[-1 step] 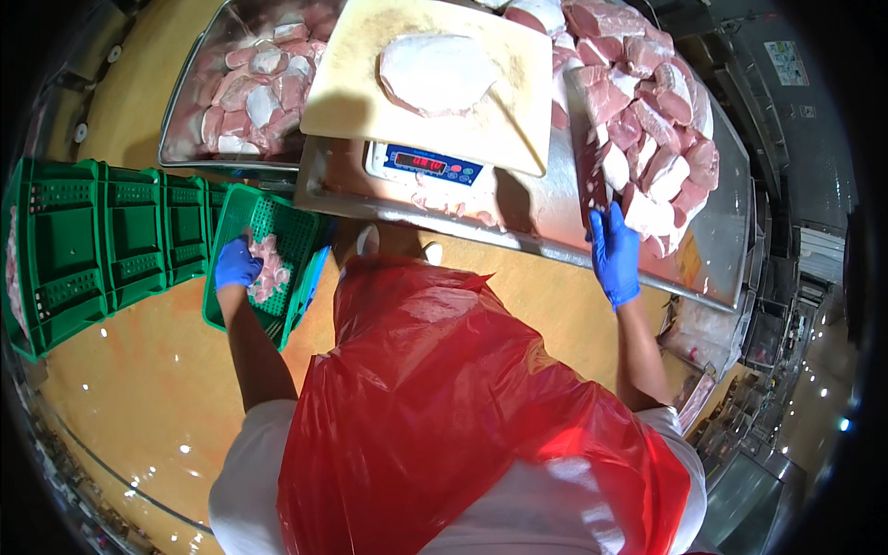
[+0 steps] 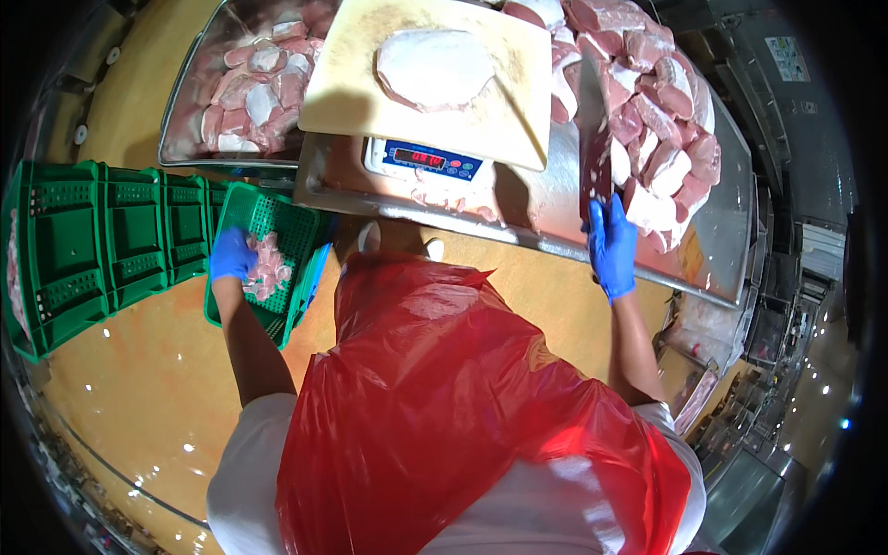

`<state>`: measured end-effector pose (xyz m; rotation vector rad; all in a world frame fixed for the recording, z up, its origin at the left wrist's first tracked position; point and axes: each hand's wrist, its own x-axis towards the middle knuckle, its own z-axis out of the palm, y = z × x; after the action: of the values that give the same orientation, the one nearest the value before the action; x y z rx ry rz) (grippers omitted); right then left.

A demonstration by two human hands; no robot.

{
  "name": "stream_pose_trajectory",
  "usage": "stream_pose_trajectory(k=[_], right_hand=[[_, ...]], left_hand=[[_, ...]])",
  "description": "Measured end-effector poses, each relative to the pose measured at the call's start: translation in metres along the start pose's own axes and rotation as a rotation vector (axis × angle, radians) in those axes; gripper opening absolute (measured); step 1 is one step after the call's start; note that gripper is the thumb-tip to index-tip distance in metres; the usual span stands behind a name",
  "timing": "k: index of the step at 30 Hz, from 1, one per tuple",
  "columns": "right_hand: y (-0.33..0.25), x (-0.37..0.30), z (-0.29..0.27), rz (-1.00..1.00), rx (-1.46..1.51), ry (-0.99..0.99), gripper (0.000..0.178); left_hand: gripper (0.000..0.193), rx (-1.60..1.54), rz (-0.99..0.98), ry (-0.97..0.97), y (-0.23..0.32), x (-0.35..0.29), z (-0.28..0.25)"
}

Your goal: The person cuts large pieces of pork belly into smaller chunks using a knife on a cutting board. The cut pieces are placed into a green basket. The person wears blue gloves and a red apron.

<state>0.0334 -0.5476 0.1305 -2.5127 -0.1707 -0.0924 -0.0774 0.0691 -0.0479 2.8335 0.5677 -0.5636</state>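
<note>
My right hand (image 2: 611, 248), in a blue glove, grips the handle of a broad-bladed knife (image 2: 595, 157). The blade points away from me beside a heap of raw meat chunks (image 2: 668, 171). My left hand (image 2: 233, 255), also gloved in blue, is over the green perforated basket (image 2: 287, 218), at the left edge of some small meat trimmings (image 2: 267, 270); its fingers are smeared and partly hidden. Ahead of me, one large pale slab of meat (image 2: 437, 70) lies on a cream cutting board (image 2: 347, 102), which rests over a digital scale (image 2: 425, 160) with a lit red display.
A metal pan (image 2: 176, 125) full of meat pieces stands at the far left. Green crates (image 2: 109, 250) line up left of the basket. The steel table's raised front edge (image 2: 546, 244) runs before me, with meat scraps (image 2: 453, 199) near the scale.
My left hand has shifted slightly left in the basket. The knife has swung a little, its tip further left, and my right hand has moved up slightly.
</note>
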Motion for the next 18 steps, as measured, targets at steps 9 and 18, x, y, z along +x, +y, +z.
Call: stream_pose_trajectory(k=[9,18], right_hand=[[-0.095,0.09,0.091,0.065,0.992,0.024,0.03],[-0.101,0.112,0.142,0.064,0.986,-0.035,0.032]], left_hand=[[0.037,-0.882,0.805,0.377,0.267,0.158,-0.204],[0.029,-0.949,0.739,0.241,0.314,0.124,-0.135]])
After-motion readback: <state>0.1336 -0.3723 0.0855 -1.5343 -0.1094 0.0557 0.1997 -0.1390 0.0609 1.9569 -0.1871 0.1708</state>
